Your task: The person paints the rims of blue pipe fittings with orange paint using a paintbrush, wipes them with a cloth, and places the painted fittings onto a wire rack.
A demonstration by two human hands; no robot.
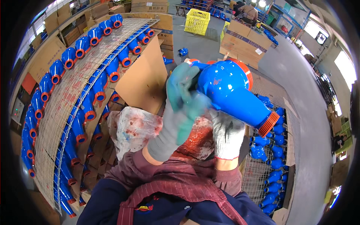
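Both gloved hands are up in front of the person, clamped on a big glossy blue casting (232, 95) with orange-red threaded ends. The left hand (182, 107), in a grey and teal glove, wraps its rounded body; the right hand (227, 133), in a white knit glove, grips underneath. Left of them, a wire rack (62, 108) carries curved rows of smaller blue castings (80, 47). Far ahead stand a yellow plastic crate (197, 21) and, to its right, a brown carton (244, 41) with a white label.
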